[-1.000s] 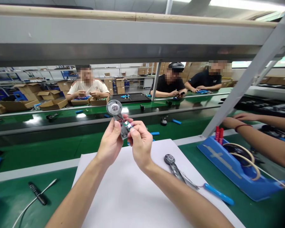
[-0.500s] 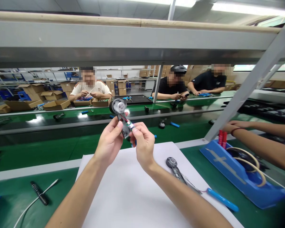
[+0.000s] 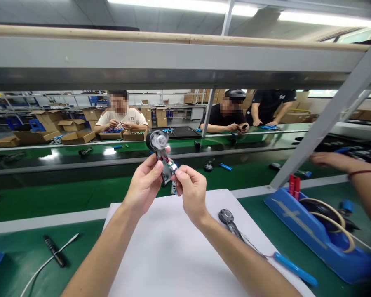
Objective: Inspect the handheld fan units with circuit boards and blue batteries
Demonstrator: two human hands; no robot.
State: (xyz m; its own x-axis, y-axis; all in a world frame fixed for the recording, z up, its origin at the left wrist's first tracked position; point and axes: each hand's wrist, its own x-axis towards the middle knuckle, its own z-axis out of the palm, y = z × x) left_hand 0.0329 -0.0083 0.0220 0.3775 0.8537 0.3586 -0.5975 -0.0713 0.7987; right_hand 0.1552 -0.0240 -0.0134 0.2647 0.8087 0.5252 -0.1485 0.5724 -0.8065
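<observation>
My left hand (image 3: 145, 181) is closed around the handle of a grey device housing with a round head (image 3: 158, 141), held up above the paper. The handle's near side is uncovered, and thin red and dark wires run along it. A small green circuit board (image 3: 172, 166) sits at the handle, pinched at its edge between the thumb and finger of my right hand (image 3: 190, 187). Part of another small piece (image 3: 173, 188) shows below the right fingers; what it is I cannot make out. Below both hands lies a white paper sheet (image 3: 163, 247).
On the paper's right lies a similar grey housing (image 3: 230, 222), wired to a blue cylindrical battery (image 3: 295, 268). A blue bin (image 3: 299, 231) stands right, near a co-worker's arm (image 3: 365, 181). A black marker (image 3: 54, 251) and white cable (image 3: 38, 270) lie left. Parts rest on the green conveyor (image 3: 89, 185).
My view has shifted slightly. Both hands still hold the housing and board close together. The co-worker's arm at right has pulled back, and a person at the far right now stands higher.
</observation>
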